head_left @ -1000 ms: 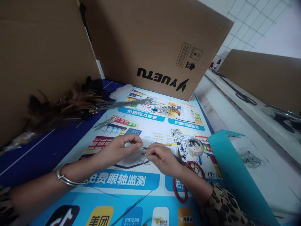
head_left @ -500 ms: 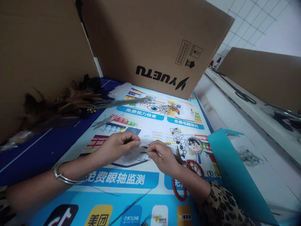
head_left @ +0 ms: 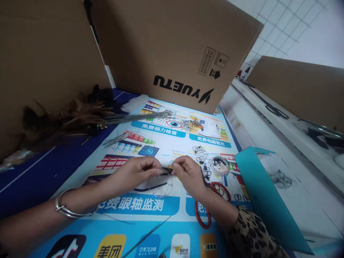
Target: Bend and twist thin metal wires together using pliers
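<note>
My left hand (head_left: 137, 172) and my right hand (head_left: 188, 173) meet over a printed poster (head_left: 150, 206) on the table. Both pinch the ends of a short dark piece (head_left: 167, 170) held between their fingertips. A thin wire loop (head_left: 161, 186) hangs below the hands. My left wrist wears a silver bangle (head_left: 66, 208); my right forearm has a leopard-print sleeve (head_left: 252, 233). Red-handled scissors (head_left: 206, 204) lie just under my right wrist.
A pile of brown feathers on wire stems (head_left: 80, 118) lies at the left. Small metal rings (head_left: 202, 157) and a round cartoon badge (head_left: 220, 166) sit right of the hands. A teal folder (head_left: 263, 193) lies at right. Cardboard boxes (head_left: 172, 50) stand behind.
Both hands have drawn slightly away from me and closer together, fingertips now meeting on the small dark piece. The wire loop now hangs lower under them.
</note>
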Action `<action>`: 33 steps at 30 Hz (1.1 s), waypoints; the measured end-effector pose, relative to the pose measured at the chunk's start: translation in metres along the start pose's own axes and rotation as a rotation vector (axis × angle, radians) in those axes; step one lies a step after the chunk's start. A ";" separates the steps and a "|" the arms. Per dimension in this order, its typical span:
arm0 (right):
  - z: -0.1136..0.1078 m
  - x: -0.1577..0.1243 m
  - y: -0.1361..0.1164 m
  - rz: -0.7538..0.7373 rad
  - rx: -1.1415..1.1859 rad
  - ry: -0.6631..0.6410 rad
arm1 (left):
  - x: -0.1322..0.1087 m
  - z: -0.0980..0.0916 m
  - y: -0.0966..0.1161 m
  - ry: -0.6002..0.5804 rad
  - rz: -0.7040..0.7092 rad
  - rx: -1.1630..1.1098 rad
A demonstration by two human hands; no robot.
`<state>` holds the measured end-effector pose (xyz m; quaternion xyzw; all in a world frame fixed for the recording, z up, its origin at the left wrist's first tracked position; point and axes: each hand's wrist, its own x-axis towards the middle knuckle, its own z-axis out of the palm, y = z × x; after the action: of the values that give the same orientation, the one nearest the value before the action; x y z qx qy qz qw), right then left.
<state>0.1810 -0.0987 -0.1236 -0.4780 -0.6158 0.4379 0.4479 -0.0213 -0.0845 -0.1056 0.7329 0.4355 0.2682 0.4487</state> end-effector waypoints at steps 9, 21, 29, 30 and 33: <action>0.009 -0.002 -0.007 0.160 0.316 -0.050 | -0.002 0.001 0.001 0.004 -0.010 -0.045; 0.011 -0.005 -0.006 0.278 0.558 -0.075 | 0.001 0.001 -0.006 0.014 0.006 -0.025; 0.008 -0.002 -0.008 0.301 0.607 -0.145 | 0.000 -0.002 -0.004 -0.004 0.042 -0.001; 0.008 -0.002 -0.006 0.291 0.594 -0.163 | 0.000 -0.002 -0.003 -0.005 0.046 0.008; 0.005 -0.001 -0.001 0.258 0.520 -0.241 | 0.001 -0.003 -0.002 -0.017 0.051 0.036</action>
<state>0.1759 -0.1007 -0.1242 -0.3664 -0.4658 0.6875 0.4197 -0.0242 -0.0823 -0.1062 0.7538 0.4177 0.2656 0.4321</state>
